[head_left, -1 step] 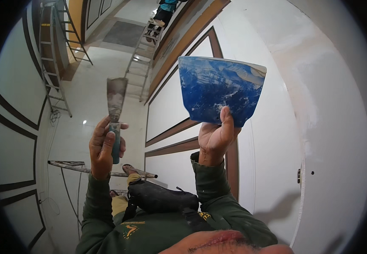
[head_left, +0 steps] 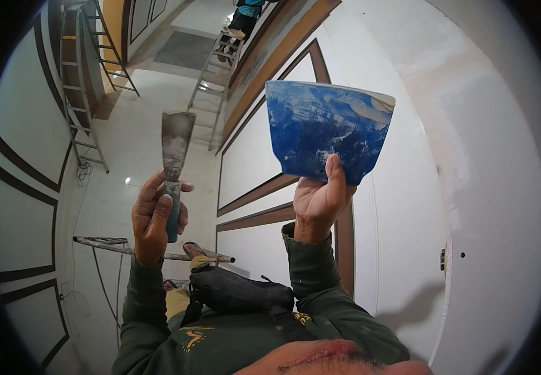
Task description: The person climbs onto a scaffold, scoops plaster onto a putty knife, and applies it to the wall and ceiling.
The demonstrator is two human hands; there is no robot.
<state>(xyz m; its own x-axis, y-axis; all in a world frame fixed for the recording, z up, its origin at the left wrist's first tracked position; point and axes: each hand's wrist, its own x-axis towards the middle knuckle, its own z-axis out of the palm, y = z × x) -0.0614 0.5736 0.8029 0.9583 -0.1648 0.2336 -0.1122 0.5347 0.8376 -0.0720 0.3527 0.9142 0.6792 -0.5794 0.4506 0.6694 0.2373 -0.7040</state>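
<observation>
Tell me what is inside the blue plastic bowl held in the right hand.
The blue plastic bowl in the right hand shows only its white-smeared outer wall; its inside is hidden from this view.

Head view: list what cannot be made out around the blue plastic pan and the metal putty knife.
- Blue plastic pan, head view: seen from outside and below, so its own wall hides any contents.
- Right hand: the pan covers its fingers; only the thumb shows.
- Metal putty knife: the left hand wraps most of its green handle.
- Person on the metal ladder: cut off by the top edge.
</observation>
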